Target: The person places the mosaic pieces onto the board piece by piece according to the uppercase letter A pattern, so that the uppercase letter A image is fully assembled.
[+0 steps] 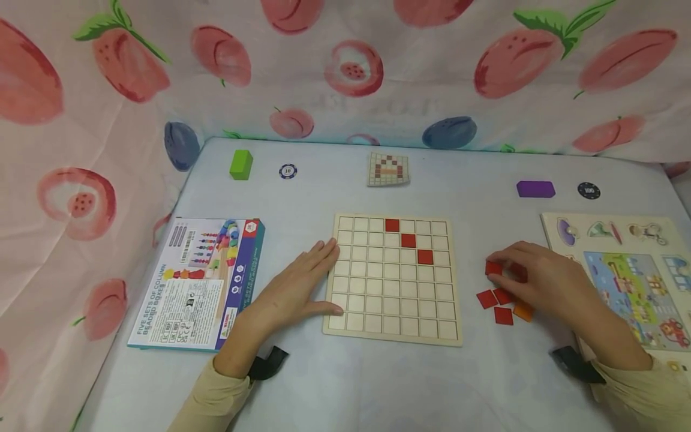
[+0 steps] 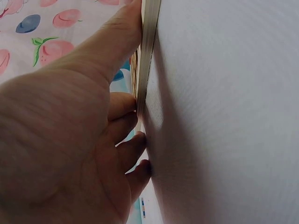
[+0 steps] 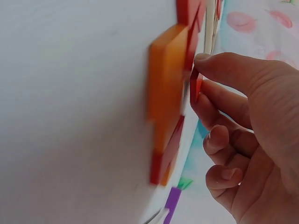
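Note:
A wooden grid board (image 1: 384, 288) lies in the middle of the table, with red square tiles (image 1: 408, 240) in three of its cells, stepping down to the right. My left hand (image 1: 297, 288) rests against the board's left edge, thumb and fingers spread; in the left wrist view its fingertips touch the board's side. To the right of the board, my right hand (image 1: 545, 279) pinches a red tile (image 3: 196, 86) between thumb and fingers. Below it lie several loose red tiles (image 1: 504, 316) and an orange tile (image 1: 523, 311), partly hidden by the hand.
A pattern card (image 1: 388, 170) stands behind the board. A beaded-toy box (image 1: 197, 282) lies at left, a picture puzzle board (image 1: 561, 231) at right. Further back are a green block (image 1: 241, 165), a purple block (image 1: 535, 189) and two chips, one blue-white (image 1: 288, 171), one black (image 1: 589, 191).

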A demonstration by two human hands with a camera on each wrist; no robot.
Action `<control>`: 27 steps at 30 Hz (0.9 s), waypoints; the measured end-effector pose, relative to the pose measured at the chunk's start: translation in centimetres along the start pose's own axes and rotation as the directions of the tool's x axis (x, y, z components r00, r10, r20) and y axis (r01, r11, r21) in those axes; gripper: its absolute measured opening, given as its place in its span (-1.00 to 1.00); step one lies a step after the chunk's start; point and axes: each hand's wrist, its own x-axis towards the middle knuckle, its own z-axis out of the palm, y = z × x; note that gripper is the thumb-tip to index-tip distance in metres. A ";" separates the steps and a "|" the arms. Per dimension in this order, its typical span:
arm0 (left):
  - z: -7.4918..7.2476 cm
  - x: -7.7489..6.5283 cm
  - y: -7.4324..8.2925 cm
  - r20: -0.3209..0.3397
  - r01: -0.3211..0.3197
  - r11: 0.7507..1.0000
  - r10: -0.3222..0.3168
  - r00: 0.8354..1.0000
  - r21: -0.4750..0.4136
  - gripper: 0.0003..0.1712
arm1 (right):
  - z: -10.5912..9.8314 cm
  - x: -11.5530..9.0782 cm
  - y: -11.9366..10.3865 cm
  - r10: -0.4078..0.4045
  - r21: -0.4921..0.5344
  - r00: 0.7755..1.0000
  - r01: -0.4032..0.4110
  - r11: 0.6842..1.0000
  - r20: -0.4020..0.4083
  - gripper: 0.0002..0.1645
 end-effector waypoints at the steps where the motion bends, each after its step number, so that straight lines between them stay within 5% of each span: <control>1: 0.0 0.0 0.0 -0.001 0.000 1.000 0.000 1.000 0.000 0.29 | -0.1 0.2 -0.3 -0.003 0.004 1.000 0.003 1.000 -0.001 -0.56; 15: 0.1 0.1 -0.1 0.007 0.012 1.000 -0.011 1.000 -0.006 0.31 | 0.3 5.8 -6.6 -0.152 0.051 0.988 0.154 0.987 -0.036 -0.64; 27: 0.1 0.1 -0.1 0.015 0.007 1.000 -0.007 1.000 -0.006 0.30 | 2.6 10.6 -13.0 -0.302 0.097 0.952 0.296 0.950 0.054 -0.66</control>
